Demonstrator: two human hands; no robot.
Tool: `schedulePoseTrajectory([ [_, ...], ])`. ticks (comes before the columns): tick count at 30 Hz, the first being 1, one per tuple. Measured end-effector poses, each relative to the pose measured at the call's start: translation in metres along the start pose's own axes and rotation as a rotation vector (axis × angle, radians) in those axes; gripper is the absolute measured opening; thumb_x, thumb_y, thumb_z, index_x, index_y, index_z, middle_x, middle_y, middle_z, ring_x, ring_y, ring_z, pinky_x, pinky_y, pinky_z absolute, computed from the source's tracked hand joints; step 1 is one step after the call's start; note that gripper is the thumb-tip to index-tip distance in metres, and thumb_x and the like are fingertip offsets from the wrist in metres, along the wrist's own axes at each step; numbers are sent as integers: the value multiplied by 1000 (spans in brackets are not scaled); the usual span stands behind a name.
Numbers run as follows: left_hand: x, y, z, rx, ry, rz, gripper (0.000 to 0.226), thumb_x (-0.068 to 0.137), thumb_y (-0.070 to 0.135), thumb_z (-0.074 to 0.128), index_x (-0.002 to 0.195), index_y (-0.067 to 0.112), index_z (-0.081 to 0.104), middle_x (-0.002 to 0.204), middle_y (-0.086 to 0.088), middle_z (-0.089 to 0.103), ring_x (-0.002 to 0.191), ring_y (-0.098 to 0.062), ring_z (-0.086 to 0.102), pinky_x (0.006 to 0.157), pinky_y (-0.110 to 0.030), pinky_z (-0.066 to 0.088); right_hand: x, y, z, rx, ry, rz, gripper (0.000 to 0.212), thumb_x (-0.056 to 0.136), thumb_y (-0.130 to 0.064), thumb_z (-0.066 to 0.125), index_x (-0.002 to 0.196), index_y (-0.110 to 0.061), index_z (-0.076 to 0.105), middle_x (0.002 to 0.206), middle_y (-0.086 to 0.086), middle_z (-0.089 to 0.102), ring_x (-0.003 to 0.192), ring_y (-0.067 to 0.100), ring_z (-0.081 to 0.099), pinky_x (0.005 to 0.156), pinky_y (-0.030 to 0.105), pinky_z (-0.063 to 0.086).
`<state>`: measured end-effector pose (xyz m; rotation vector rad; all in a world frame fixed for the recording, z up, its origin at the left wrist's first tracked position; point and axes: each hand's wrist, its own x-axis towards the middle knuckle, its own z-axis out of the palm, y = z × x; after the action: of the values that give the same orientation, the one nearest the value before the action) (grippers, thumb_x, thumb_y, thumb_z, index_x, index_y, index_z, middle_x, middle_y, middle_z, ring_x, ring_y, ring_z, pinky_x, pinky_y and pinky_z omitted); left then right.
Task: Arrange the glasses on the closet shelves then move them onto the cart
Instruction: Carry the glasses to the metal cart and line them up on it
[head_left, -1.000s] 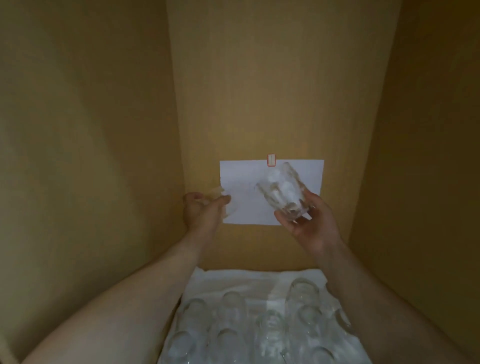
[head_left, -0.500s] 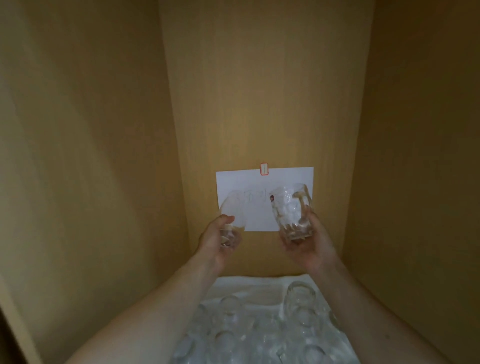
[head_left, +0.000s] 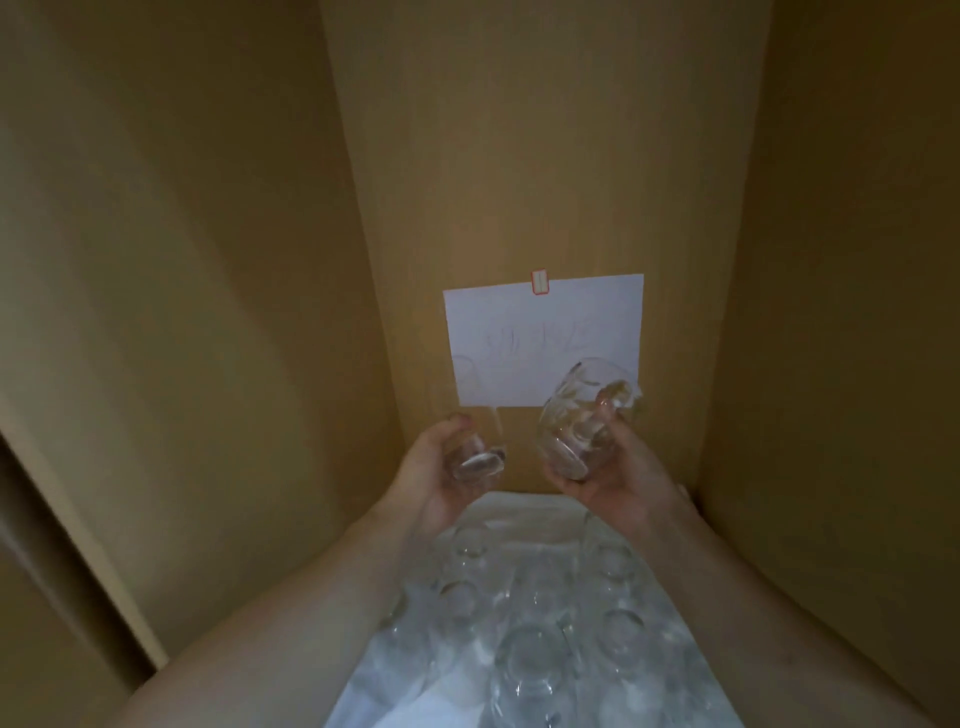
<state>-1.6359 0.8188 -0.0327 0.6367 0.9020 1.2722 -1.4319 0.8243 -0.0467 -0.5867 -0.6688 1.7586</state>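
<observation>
While both arms reach into the tan wooden closet (head_left: 545, 156), the left hand (head_left: 434, 475) curls round a smooth clear tumbler (head_left: 475, 441) and the right hand (head_left: 621, 480) grips a dimpled clear glass mug (head_left: 576, 421), tilted, above clear glasses (head_left: 524, 639) crowding the white-lined shelf (head_left: 514, 506) beneath a taped white paper sheet (head_left: 545, 332).

Glasses (head_left: 524, 613) on cloth (head_left: 519, 512), paper (head_left: 543, 332) behind (on back wall (head_left: 519, 156))

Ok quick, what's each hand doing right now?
Left hand: grips a small clear glass.
Right hand: grips a dimpled glass mug.
</observation>
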Motion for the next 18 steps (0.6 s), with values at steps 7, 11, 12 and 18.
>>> schedulePoseTrajectory([
  [7,-25,5,9,228,26,94,53,59,45,89,100,19,65,96,-6,65,78,-26,72,68,-36,56,-26,6,10,-66,-2,-29,61,80,-40,81,129,-9,62,127,17,68,118,40,64,106,63,44],
  [11,-49,9,12,207,17,143,71,60,33,92,121,15,61,104,-14,70,76,-30,72,74,-41,60,-45,8,21,-113,-9,-130,67,65,-30,95,123,-8,68,118,16,69,102,32,69,103,65,45],
  [12,-53,9,9,217,8,161,76,62,32,93,127,15,58,107,-15,69,77,-30,73,74,-42,60,-52,11,24,-130,-27,-145,53,73,-28,89,118,-9,71,115,15,70,99,32,70,102,64,46],
  [18,-90,9,-19,253,-56,145,77,69,30,92,132,15,51,113,-10,66,83,-30,74,83,-46,62,-94,44,47,-70,42,-173,34,90,-28,66,117,-8,72,113,14,69,102,30,66,112,60,38],
])
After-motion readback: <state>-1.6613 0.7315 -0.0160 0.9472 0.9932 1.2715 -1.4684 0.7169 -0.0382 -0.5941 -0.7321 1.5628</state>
